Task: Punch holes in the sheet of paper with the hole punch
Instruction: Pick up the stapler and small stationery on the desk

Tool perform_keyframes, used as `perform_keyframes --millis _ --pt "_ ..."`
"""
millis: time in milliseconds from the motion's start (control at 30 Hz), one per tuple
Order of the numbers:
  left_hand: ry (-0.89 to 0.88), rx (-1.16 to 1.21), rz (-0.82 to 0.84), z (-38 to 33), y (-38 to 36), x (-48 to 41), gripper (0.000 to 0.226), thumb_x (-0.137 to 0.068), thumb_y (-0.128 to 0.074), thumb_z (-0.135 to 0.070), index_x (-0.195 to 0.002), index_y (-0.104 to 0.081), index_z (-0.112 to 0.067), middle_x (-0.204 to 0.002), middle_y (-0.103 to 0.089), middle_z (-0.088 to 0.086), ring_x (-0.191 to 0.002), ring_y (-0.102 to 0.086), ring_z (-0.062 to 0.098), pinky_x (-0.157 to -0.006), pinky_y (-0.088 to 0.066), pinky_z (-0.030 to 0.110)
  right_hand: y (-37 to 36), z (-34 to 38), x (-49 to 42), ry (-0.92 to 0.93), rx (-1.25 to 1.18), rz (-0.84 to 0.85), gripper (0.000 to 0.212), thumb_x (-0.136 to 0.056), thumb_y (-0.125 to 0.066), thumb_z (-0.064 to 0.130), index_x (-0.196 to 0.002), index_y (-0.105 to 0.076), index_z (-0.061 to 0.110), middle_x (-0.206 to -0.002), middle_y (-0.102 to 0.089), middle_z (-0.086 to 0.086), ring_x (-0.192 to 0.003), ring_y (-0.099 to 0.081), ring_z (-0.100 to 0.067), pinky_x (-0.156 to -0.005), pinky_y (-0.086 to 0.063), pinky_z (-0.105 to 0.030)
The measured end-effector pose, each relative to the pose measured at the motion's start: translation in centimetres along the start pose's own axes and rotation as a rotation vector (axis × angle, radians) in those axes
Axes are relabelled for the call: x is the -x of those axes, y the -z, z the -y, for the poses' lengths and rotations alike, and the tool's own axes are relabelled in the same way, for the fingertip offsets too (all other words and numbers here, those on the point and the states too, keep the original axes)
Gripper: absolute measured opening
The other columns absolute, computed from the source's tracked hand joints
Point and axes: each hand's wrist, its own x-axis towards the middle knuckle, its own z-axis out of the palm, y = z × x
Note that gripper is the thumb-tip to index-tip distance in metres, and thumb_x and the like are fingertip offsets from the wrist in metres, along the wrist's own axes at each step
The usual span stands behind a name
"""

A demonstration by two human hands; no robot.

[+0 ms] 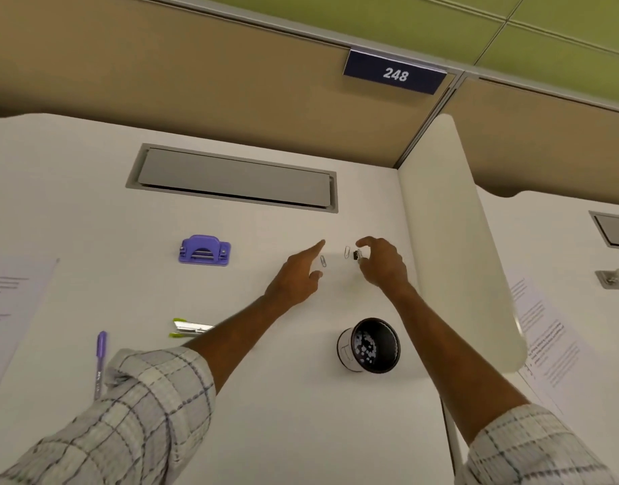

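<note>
The sheet of paper [10,309] lies at the left edge of the table [283,407]. The picture's border cuts it off, so only a pale strip with faint lines of print shows. A pen [100,358] near the front left has its lower end tucked behind a checked sleeve [154,397]. A stapler [187,328] beside it is half covered by the left forearm. The dark cup [369,345] toward the right edge holds pale specks I cannot identify. A second sheet [546,344] sits past the white divider [458,239], which hides part of it.

The hole punch [204,250] is a squat purple block with a rounded top and a slotted front. It stands alone left of the table's middle, toward the far edge, just short of a grey hatch [234,176]. It is well apart from both hands and from the sheet.

The left hand [296,278] reaches out with its forefinger straight and nothing in its grip. How its other fingers lie is hard to see. Just beside its fingertip lie two paper clips [323,261]. The right hand [383,266] is curled, and its grip pinches what looks like a small black clip [357,255].
</note>
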Motion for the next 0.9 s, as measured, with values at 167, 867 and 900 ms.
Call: perform_keyframes --millis 167,867,900 --pt "-0.004 -0.002 0.011 0.9 1.6 2.8 0.064 -0.100 -0.064 -0.020 -0.158 -0.037 -0.018 -0.158 -0.048 0.005 -0.145 -0.048 0.025 -0.118 -0.038 0.036 -0.8 1.1 1.8 0.046 0.025 0.016 0.055 -0.092 -0.050 -0.001 -0.145 -0.049 0.013 -0.142 -0.054 -0.012 -0.132 -0.051 -0.029 -0.103 -0.044 -0.037" --pt "-0.049 -0.337 -0.153 8.0 6.2 13.2 0.058 -0.110 -0.036 -0.039 -0.162 -0.024 -0.018 -0.171 -0.020 -0.001 -0.160 -0.012 0.015 -0.130 -0.009 0.033 -2.5 6.5 5.3 0.246 0.149 0.248 0.052 -0.099 -0.058 0.027 -0.146 -0.046 0.009 -0.150 -0.049 -0.013 -0.139 -0.046 -0.029 -0.113 -0.038 -0.037" --pt "-0.039 -0.379 -0.157 8.5 6.4 13.9 0.059 -0.110 -0.033 -0.040 -0.163 -0.021 -0.018 -0.172 -0.016 -0.001 -0.161 -0.008 0.015 -0.130 -0.005 0.033 -3.2 7.6 6.1 0.280 0.139 0.249 0.054 -0.100 -0.058 0.029 -0.148 -0.043 0.009 -0.153 -0.045 -0.012 -0.142 -0.042 -0.028 -0.116 -0.035 -0.037"
